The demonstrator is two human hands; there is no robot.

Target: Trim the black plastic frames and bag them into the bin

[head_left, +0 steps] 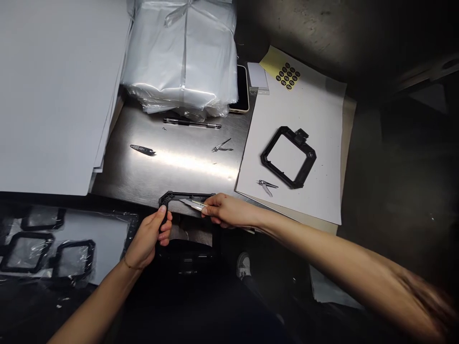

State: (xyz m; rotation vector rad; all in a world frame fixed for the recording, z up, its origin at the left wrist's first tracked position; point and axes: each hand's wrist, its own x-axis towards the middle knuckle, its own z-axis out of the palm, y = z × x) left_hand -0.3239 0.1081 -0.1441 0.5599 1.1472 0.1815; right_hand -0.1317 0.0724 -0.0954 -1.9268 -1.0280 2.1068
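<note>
My left hand [147,234] grips a black plastic frame [188,195] by its left corner, thumb on top and fingers curled round it. The frame is held at the near edge of the metal table. In my right hand [225,210] is a utility knife [195,204], its blade pointing left along the inner edge of the frame. The frame's right end is partly hidden behind my right hand. A second black frame [307,166] with a clip-like tab lies on white paper to the right, near a nail clipper [267,185].
On the metal table [186,177] lie another nail clipper [222,146], a pen [191,123] and a small dark tool [142,150]. Tied clear bags [182,57] and a phone [243,91] stand behind. Round stickers [288,76] lie on the paper. Bagged frames [73,260] are at lower left.
</note>
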